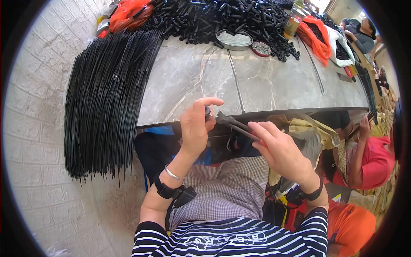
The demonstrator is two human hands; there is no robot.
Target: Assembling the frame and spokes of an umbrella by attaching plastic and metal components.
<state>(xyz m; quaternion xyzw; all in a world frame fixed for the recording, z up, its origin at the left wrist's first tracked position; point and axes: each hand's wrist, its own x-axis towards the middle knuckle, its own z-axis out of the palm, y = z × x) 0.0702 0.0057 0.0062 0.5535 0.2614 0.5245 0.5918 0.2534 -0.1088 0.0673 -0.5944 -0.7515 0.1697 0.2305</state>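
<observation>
In front of my lap, just off the table's near edge, my left hand (pixel 195 124) is closed around a small black round part (pixel 207 113), its index finger pointing out to the right. A thin silvery wire or pin (pixel 214 116) shows between that part and the jaws of dark pliers (pixel 231 122). Whether the jaws touch the wire is too small to tell. My right hand (pixel 282 150) grips the pliers by their handles, which slant down to the right from the jaws. The palm hides the ends of the handles.
A grey marble-patterned table (pixel 188 81) carries a heap of black tubular parts (pixel 205 19), a round tin of thin white pins (pixel 234 39) and a smaller tin (pixel 261 49). Long black rods (pixel 107 103) hang over its left end. Co-workers sit at right, one in a pink top (pixel 376 162).
</observation>
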